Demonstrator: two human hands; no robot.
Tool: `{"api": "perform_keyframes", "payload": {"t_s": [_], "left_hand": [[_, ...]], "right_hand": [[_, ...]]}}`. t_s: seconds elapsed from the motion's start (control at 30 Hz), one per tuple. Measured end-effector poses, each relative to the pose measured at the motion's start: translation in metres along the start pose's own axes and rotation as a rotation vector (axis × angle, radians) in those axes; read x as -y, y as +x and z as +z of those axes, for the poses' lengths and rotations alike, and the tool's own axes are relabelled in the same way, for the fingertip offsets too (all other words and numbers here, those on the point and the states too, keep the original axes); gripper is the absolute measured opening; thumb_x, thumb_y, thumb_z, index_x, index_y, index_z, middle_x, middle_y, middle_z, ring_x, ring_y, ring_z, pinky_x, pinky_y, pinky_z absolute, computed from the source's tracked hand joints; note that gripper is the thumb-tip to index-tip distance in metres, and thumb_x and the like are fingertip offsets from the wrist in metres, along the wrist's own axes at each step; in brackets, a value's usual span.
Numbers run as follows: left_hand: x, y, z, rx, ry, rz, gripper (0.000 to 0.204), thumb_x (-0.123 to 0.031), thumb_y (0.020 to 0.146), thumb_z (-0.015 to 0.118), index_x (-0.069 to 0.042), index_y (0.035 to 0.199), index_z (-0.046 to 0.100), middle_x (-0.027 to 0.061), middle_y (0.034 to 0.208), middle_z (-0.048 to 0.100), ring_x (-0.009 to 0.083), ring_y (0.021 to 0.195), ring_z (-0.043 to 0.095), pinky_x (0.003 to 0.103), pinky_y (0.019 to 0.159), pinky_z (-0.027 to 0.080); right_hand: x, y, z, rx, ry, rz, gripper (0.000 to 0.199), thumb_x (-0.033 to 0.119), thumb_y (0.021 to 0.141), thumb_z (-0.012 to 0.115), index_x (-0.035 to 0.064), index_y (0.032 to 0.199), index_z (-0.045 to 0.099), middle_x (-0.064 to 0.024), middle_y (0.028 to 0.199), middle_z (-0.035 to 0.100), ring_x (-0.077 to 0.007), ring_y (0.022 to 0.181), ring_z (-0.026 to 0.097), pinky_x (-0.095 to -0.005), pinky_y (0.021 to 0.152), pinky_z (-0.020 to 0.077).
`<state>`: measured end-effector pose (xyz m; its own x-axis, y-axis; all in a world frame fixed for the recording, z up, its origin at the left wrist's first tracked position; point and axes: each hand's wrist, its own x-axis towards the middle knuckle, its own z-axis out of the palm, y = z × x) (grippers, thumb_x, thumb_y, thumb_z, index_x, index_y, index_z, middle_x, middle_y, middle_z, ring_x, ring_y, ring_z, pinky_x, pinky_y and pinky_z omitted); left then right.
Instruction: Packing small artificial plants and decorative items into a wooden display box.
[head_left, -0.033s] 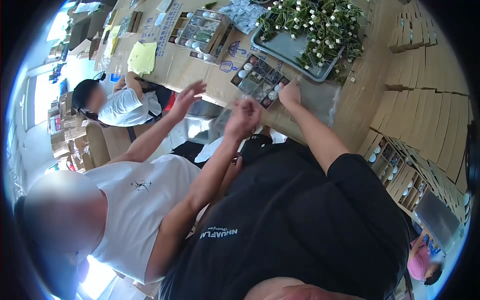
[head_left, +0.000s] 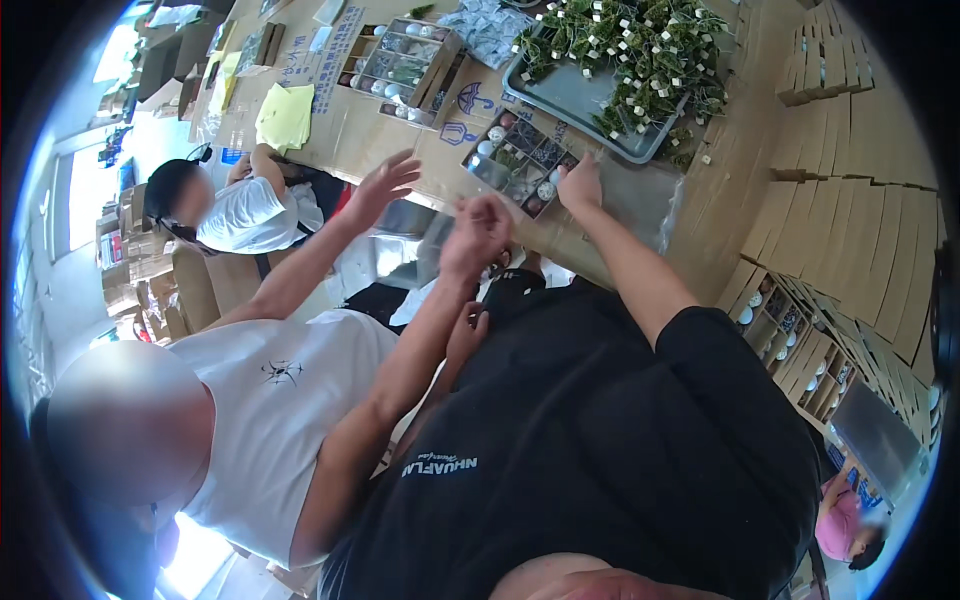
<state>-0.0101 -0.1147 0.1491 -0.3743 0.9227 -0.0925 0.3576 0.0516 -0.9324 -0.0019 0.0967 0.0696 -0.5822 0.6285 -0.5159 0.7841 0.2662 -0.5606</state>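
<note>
On the desk (head_left: 735,190), near its front edge, sits the compartment box (head_left: 541,131), with round pieces (head_left: 497,133) in it. Relation that counts from my end: the box lies left of the right hand (head_left: 581,184) and a touch farther out, long axis slanting from upper left to lower right in the head view, so its short lower-right end faces my fingers. Right hand is the nearer by far.

Right grip: fingers bent, tips at that end of the box beside a pale ball (head_left: 557,175). Can't tell if they pinch the ball, press the rim or only rest there.

Left hand (head_left: 467,332) is low, off the desk, close to the black shirt (head_left: 600,400) and partly behind a co-worker's forearm (head_left: 410,365). Fingers look curled; can't tell if that grip holds anything.

Around it: co-worker's near hand (head_left: 482,232) is raised just off the box's lower-left side, fingers bunched; co-worker's other hand (head_left: 384,188) is spread, farther left. Beyond the box, a grey tray (head_left: 560,97) with green sprigs (head_left: 650,65). Clear plastic sheet (head_left: 640,205) lies right of my right hand.
</note>
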Motion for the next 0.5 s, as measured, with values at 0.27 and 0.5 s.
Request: {"api": "perform_keyframes", "payload": {"t_s": [0.27, 0.5], "left_hand": [[-0.097, -0.023, 0.021, 0.563, -2.170, -1.320, 0.035, -0.023, 0.091, 0.060, 0.002, 0.115, 0.054, 0.0116, 0.094, 0.062, 0.0189, 0.083, 0.063, 0.031, 0.072, 0.051], [0.017, 0.076, 0.036, 0.001, -1.903, -0.393, 0.030, -0.022, 0.090, 0.060, -0.005, 0.114, 0.055, 0.0136, 0.082, 0.058, 0.0243, 0.077, 0.061, 0.034, 0.059, 0.049]], "right_hand": [[-0.005, 0.007, 0.005, -0.044, -0.064, -0.111, 0.060, 0.030, 0.085, 0.066, 0.0001, 0.130, 0.041, -0.0300, 0.127, 0.044, -0.0434, 0.110, 0.054, -0.0463, 0.092, 0.0474], [-0.034, 0.011, -0.001, 0.019, -0.186, -0.278, 0.061, 0.037, 0.079, 0.073, 0.0023, 0.122, 0.047, -0.0281, 0.121, 0.052, -0.0445, 0.107, 0.055, -0.0457, 0.091, 0.0479]]}}
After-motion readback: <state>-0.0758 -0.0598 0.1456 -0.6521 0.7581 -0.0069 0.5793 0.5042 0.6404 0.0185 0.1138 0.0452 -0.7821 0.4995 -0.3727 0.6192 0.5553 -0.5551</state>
